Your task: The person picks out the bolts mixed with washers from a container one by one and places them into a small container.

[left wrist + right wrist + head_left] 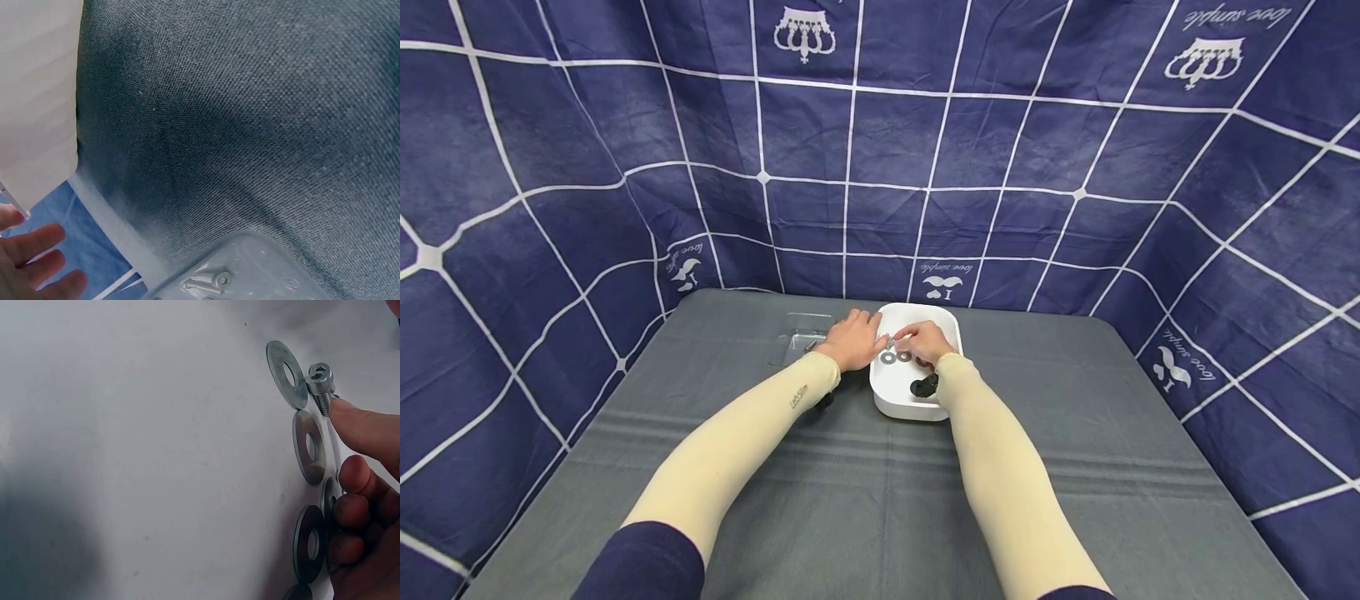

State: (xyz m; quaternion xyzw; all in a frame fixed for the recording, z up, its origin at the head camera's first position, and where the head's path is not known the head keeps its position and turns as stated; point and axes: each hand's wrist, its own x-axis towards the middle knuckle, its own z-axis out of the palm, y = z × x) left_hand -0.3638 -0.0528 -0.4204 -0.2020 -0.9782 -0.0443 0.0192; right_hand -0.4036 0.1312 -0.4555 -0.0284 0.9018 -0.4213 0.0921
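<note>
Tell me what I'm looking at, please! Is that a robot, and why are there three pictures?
There's no robot: a person is working bare-handed, with pale sleeves over the arms. The big picture comes from a camera worn on the head, looking forward and down. The other two come from little cameras, one on each wrist, that look closer. On the grey cloth stand a white tray and a clear plastic box with metal bolts in it. Flat metal rings called washers lie inside the tray. The left hand is at the tray's edge, its fingers a little apart. The right hand reaches inside, its thumb touching a bolt; I can't tell whether a finger pinches it too.
</note>
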